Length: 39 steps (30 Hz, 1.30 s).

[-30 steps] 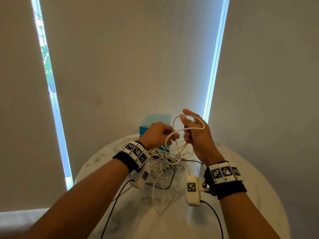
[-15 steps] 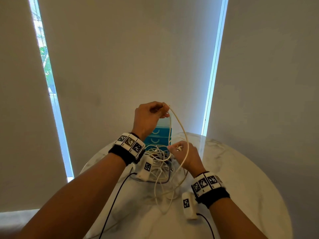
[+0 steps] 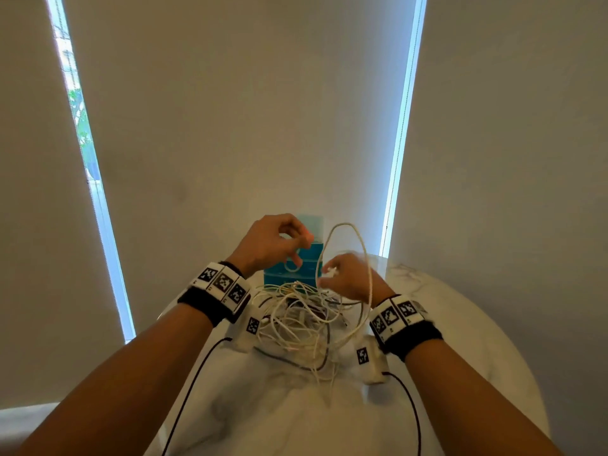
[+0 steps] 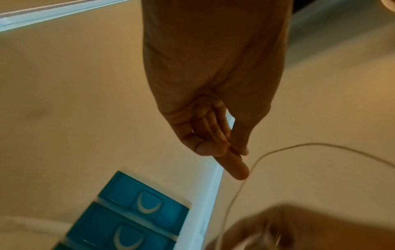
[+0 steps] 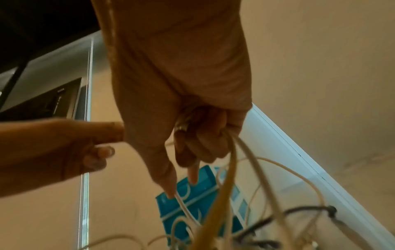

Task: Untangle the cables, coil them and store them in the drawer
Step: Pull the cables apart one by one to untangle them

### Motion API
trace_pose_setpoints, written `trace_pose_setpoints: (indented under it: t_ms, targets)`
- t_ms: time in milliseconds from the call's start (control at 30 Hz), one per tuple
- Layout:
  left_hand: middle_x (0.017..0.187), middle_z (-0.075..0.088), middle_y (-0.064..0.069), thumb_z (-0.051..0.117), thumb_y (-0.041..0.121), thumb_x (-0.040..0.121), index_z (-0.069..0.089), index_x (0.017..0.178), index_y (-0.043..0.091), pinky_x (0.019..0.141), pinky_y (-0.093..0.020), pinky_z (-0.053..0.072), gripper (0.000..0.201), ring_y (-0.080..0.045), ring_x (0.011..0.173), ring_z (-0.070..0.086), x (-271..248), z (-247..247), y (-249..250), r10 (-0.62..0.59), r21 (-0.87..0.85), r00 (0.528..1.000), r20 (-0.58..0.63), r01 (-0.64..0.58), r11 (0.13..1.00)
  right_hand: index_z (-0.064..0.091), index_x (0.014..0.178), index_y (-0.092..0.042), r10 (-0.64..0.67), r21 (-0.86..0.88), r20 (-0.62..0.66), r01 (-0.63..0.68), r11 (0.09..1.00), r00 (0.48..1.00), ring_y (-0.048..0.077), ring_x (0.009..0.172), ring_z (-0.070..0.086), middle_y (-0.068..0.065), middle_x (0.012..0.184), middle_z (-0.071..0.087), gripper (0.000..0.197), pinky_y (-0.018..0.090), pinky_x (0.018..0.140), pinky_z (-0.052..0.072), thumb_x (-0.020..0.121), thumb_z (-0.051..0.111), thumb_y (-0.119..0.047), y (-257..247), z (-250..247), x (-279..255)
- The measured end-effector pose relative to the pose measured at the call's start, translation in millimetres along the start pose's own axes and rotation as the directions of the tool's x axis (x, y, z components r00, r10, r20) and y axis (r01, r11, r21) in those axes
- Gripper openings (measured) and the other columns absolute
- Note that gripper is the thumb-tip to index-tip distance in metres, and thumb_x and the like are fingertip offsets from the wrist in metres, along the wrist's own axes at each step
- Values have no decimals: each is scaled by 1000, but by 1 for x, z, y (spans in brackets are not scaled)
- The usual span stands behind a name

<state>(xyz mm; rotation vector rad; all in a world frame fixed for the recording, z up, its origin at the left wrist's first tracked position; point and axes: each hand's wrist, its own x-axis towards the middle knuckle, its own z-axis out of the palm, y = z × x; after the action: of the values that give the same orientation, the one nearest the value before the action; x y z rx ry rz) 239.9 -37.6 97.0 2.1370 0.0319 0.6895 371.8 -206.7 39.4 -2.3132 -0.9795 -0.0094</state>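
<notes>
Step in hand: untangling; no cable coiled yet, by look of it.

Cable tangle point(image 3: 306, 320) heaped on marble table point(image 3: 460, 324), just in front of teal drawer unit point(image 3: 289, 258).

Right hand point(image 3: 348, 274), above tangle's far edge, pinches white cable loop point(image 3: 362, 245).

Left hand point(image 3: 273, 241), raised before drawer unit, fingers loosely bent, holding nothing.

Next, likely: left hand retakes loop and draws it free of tangle.

Right wrist view alone shows several strands bunched under curled fingers point(image 5: 205, 145); left wrist view shows drawers closed.

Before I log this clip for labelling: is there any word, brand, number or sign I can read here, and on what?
No readable text.
Wristbands: square black-and-white marker patterns, no letters.
Wrist camera pods: marker squares only.
Blue drawer unit: curved handles, no label.
</notes>
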Motion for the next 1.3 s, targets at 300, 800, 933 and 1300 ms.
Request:
trace_pose_setpoints:
  t_ms: [300,800,933,1300]
  targets:
    - [106,80,-2,77,20,99,74,115,15,76,-29,60,17,-15,86,79,-6,-13,-21,-301,371,657,691,36,928,73,74,-16,-66,7,-60,66,998,996,11,62,61,-4,66,66,38,32,69,49,97,73,-46,13,12,-1]
    - [117,77,14,82,43,92,78,113,43,106,-44,57,21,-8,110,71,-16,8,-85,-299,507,776,556,-32,861,74,116,-29,95,676,-580,412,610,809,-1,75,51,-8,109,82,29,24,75,38,114,49,-43,-42,-87,-8]
    - [108,74,11,77,47,96,70,117,36,87,-33,63,24,-3,86,74,-7,5,-51,-62,240,960,274,-6,971,71,126,-20,33,709,-500,388,588,865,4,50,39,-5,112,82,32,21,50,36,114,48,-40,-48,-82,-12]
    - [87,83,-3,75,25,101,80,105,7,70,-16,57,19,-11,75,79,17,39,-19,45,31,999,22,-46,998,70,129,-23,209,744,-267,64,665,941,6,70,56,-4,106,76,41,19,50,44,94,79,-44,-20,-28,-16]
